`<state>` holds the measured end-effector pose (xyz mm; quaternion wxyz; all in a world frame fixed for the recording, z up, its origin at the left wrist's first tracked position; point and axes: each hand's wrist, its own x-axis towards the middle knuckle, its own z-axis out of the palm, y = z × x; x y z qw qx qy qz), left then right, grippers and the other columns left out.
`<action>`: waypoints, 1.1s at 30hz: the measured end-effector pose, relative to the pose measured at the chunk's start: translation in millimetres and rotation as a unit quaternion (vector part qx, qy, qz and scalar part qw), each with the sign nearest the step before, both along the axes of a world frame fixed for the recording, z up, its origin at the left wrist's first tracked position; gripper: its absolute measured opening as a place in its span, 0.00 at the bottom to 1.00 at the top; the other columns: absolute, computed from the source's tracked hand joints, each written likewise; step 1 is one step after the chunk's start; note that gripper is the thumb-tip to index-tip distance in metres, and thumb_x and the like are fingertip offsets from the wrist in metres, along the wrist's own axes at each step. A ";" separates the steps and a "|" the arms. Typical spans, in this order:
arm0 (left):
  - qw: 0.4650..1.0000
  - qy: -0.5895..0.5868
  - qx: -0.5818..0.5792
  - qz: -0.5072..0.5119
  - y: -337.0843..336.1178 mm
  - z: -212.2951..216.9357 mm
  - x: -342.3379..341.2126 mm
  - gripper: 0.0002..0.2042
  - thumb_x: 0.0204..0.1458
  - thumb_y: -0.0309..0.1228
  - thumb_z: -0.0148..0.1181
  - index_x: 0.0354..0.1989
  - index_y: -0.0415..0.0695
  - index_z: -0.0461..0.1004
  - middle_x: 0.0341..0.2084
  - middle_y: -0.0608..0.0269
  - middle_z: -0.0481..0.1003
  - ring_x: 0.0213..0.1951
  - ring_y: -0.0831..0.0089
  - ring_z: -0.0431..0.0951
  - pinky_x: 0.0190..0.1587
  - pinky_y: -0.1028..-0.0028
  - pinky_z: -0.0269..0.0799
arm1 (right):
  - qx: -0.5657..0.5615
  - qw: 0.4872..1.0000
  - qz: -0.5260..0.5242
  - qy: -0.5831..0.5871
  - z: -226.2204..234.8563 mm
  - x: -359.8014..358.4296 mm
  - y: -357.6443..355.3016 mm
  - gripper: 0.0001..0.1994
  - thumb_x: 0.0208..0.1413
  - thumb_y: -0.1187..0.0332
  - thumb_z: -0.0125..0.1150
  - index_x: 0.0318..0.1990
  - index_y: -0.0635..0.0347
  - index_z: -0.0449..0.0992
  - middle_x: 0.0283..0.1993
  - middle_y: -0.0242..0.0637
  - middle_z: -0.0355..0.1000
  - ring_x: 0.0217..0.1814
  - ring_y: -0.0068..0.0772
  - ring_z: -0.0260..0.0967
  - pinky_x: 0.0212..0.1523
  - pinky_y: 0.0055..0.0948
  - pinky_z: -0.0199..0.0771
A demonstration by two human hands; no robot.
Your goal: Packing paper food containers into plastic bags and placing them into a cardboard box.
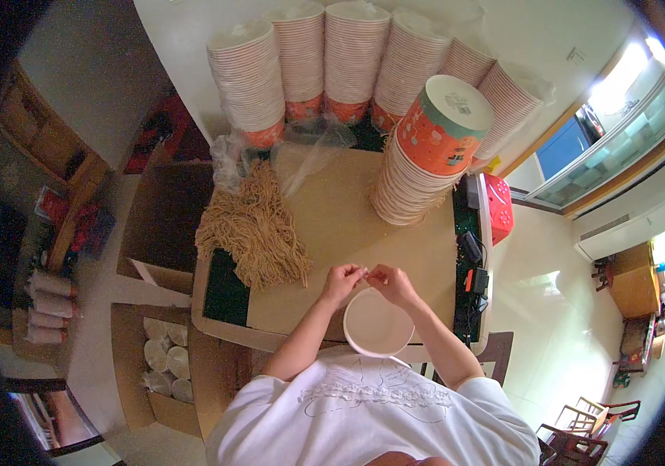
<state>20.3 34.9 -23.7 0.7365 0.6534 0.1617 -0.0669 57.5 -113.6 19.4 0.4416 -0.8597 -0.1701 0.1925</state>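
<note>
A white paper bucket [379,330] sits at the table's near edge, close to my body, its open mouth facing up. Just beyond its far rim, my left hand [342,281] and my right hand [395,283] meet with fingertips pinched together. Whatever lies between the fingertips is too small to make out. To the left on the table lies a loose heap of tan twisted paper cords [259,229]. Farther right stands a tall stack of nested paper buckets [410,186], topped by an upside-down orange and green one [445,132].
Several plastic-wrapped stacks of paper buckets [356,54] line the wall behind the table. Cardboard [340,194] covers much of the tabletop. Black adapters with cables [472,279] lie along the right edge, beside a red basket [498,206]. An open carton [169,404] holding wrapped stacks stands at left.
</note>
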 end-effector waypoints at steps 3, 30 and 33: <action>0.998 0.015 -0.056 0.007 -1.3 4.3 0.4 0.08 0.47 0.32 0.56 0.22 0.42 0.74 0.15 0.73 0.69 0.18 0.87 0.63 0.20 0.85 0.57 | 0.027 1.000 0.002 0.006 -2.3 0.5 -6.4 0.10 0.47 0.63 0.58 0.27 0.62 0.72 0.22 0.41 0.70 0.22 0.26 0.65 0.25 0.30 0.66; 0.998 0.019 -0.044 0.041 -7.1 28.7 3.0 0.11 0.46 0.40 0.57 0.28 0.46 0.77 0.12 0.77 0.65 0.15 0.87 0.59 0.17 0.84 0.52 | 0.012 0.999 -0.032 0.001 -13.8 11.5 -6.1 0.08 0.46 0.66 0.58 0.30 0.60 0.76 0.24 0.38 0.72 0.27 0.25 0.67 0.29 0.25 0.67; 0.998 0.011 -0.048 0.032 -5.3 27.0 2.7 0.11 0.46 0.40 0.57 0.28 0.46 0.77 0.12 0.77 0.64 0.14 0.87 0.59 0.17 0.83 0.51 | 0.049 0.997 -0.033 0.040 -13.6 10.9 -6.7 0.09 0.47 0.65 0.57 0.30 0.61 0.76 0.24 0.34 0.72 0.28 0.20 0.65 0.29 0.23 0.66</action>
